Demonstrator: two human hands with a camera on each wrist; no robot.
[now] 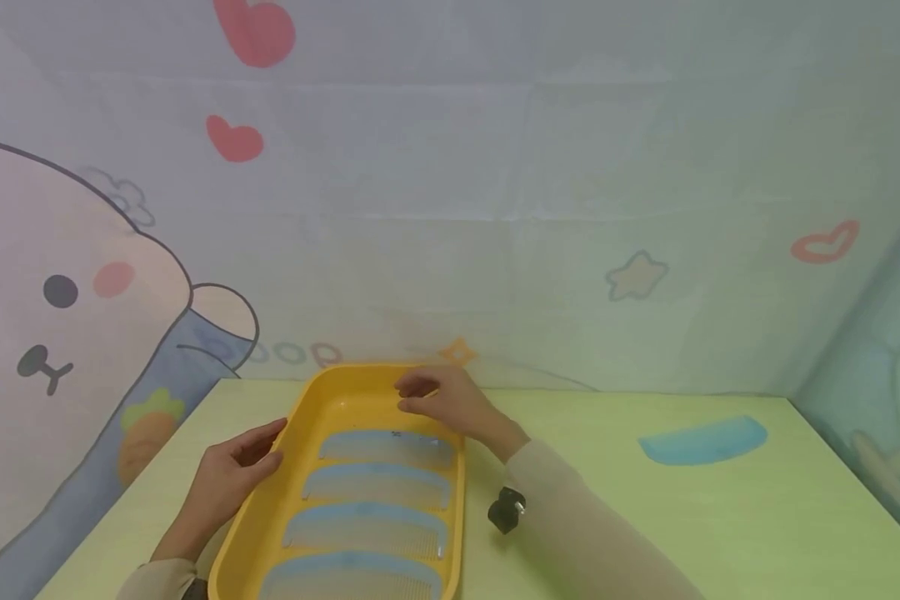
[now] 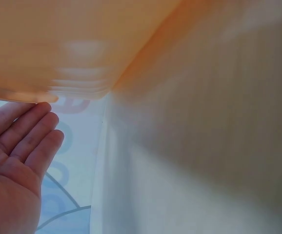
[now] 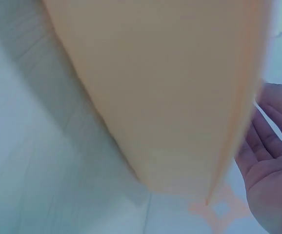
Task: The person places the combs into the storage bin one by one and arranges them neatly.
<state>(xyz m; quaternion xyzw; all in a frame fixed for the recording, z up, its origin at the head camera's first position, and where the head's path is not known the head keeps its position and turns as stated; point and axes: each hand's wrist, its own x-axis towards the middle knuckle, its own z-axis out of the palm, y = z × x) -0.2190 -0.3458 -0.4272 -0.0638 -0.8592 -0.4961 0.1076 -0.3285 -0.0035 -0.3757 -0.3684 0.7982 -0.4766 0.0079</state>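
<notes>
A yellow tray point(image 1: 461, 500) stands on the table, holding several blue combs point(image 1: 375, 529) laid crosswise in a row. My left hand point(image 1: 228, 479) is at the tray's left rim, thumb tip on the edge. In the left wrist view its fingers point(image 2: 43, 146) stretch out just below the rim. Above the tray's far right corner hovers my right hand point(image 1: 453, 404), fingers loosely bent over the inside and nothing visible between them. The right wrist view shows the tray's outer wall point(image 3: 155, 97) partly hiding that hand.
Another blue comb point(image 1: 703, 442) lies on the pale green table point(image 1: 720, 517), to the right of the tray. Directly behind the table hangs a printed cloth point(image 1: 495, 167) with hearts and a bear. A dark wrist device point(image 1: 506, 510) is strapped at my right sleeve.
</notes>
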